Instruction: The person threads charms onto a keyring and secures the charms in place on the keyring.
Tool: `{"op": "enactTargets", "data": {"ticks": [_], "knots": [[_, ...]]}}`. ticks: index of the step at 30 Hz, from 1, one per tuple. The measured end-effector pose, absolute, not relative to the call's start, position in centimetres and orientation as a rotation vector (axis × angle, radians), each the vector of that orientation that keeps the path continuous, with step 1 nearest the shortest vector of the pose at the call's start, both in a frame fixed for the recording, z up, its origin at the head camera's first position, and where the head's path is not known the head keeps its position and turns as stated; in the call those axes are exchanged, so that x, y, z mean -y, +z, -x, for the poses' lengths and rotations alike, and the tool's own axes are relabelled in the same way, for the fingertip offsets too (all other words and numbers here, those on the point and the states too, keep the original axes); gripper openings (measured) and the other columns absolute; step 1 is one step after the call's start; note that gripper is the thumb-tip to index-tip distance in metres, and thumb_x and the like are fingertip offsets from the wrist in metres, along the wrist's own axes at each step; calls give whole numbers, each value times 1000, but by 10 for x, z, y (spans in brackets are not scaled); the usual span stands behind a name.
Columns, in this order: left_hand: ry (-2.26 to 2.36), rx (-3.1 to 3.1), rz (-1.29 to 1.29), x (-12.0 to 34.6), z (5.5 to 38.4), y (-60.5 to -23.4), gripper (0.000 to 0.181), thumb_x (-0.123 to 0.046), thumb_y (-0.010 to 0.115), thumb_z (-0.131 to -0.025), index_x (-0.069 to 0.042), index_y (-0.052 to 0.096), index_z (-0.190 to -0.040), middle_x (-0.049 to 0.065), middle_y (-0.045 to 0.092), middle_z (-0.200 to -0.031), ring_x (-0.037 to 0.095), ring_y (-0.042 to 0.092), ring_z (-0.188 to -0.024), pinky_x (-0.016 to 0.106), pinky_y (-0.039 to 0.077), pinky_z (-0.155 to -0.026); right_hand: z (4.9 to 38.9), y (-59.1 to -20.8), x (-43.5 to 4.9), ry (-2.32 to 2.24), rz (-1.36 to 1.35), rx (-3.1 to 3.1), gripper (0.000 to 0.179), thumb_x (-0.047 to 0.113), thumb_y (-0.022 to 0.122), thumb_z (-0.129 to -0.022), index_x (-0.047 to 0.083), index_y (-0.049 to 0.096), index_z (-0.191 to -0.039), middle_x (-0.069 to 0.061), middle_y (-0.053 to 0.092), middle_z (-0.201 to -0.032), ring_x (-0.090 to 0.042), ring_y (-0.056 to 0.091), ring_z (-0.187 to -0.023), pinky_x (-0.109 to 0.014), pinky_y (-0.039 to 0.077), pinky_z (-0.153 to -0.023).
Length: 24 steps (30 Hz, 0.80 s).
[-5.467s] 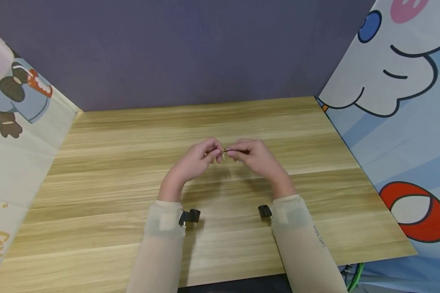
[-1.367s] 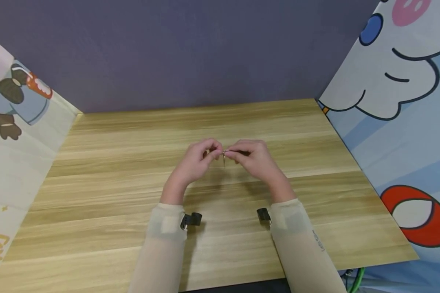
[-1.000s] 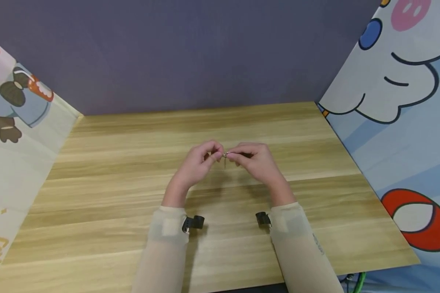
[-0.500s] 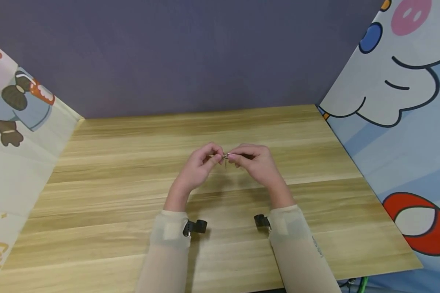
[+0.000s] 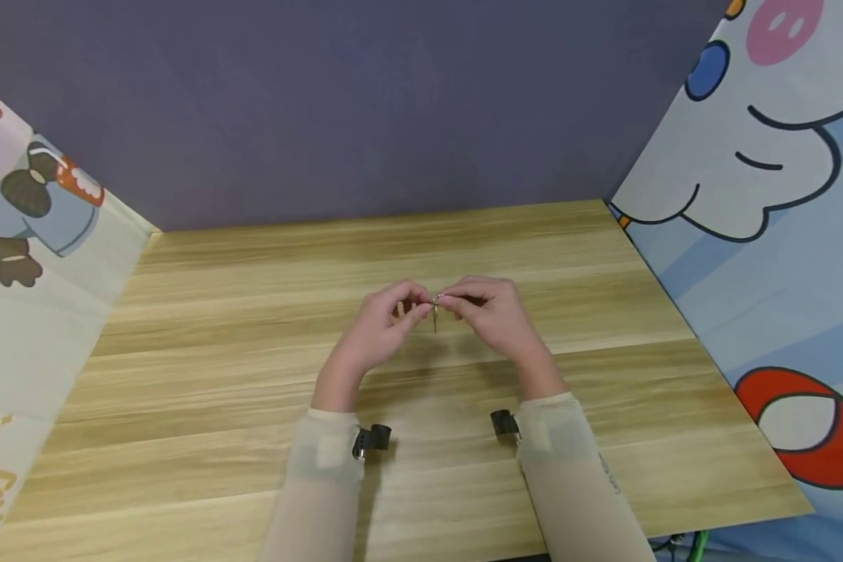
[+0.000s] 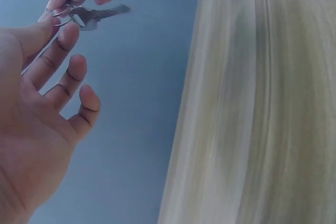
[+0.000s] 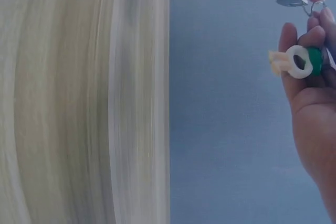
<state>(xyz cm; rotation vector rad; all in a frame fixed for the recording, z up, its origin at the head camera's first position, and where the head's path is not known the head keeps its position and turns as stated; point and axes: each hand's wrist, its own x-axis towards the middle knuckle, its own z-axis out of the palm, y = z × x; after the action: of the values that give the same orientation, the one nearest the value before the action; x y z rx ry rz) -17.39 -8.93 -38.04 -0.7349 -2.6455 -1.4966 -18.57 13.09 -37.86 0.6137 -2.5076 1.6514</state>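
Note:
A metal key [image 6: 105, 13] hangs from a thin split key ring [image 7: 317, 7], held above the table between my two hands. In the head view, my left hand [image 5: 379, 324] comes in from the left and pinches the ring between thumb and index finger; its other fingers are loosely bent. My right hand [image 5: 490, 312] pinches the ring's other side, fingertips close to those of the left. A green, white and peach charm [image 7: 315, 61] lies against the right hand's fingers in the right wrist view. The key [image 5: 435, 318] points down below the fingertips.
The wood-grain table [image 5: 218, 351] spreads under both hands. A dark panel [image 5: 379, 109] stands behind it, with cartoon-printed panels [image 5: 780, 289] at the sides. Black wrist camera mounts [image 5: 374, 439] stick out from the sleeves. A green cable [image 5: 698, 546] shows below the right table edge.
The key hangs lower and shows more plainly than in the oldest frame. My left hand's fingertips have shifted slightly right and down. Both hands keep their pinch, and the head view has tilted slightly.

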Motion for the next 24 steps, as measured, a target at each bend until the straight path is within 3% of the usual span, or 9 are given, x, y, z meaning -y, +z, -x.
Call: {"op": "enactTargets", "data": {"ticks": [11, 19, 24], "knots": [[-1972, 2521, 851, 95, 178, -382, 7, -6, 59, -108, -2, 65, -105, 14, 64, -103, 34, 59, -97, 32, 50, -84, 187, -376, -132, 1740, -754, 2491, 8, 16, 78, -98, 12, 85, -98, -9, 76, -88, -19, 63, -73, -28, 53, -66], [-2105, 2402, 889, 98, 178, -385, 10, 0, 59, -106, 8, 63, -107, 27, 63, -108, 17, 60, -97, 32, 52, -88, 189, -378, -129, 1931, -802, 2374, 8, 6, 76, -98, 2, 83, -99, -12, 76, -89, -17, 63, -71, -34, 56, -66], [-2227, 2288, 864, 97, 179, -385, 5, 6, 60, -103, 7, 65, -102, 8, 69, -103, 11, 63, -96, 33, 54, -89, 190, -381, -126, 2047, -806, 2297, 9, 1, 74, -97, -4, 81, -100, -3, 78, -89, -15, 64, -71, -29, 56, -67]]}}
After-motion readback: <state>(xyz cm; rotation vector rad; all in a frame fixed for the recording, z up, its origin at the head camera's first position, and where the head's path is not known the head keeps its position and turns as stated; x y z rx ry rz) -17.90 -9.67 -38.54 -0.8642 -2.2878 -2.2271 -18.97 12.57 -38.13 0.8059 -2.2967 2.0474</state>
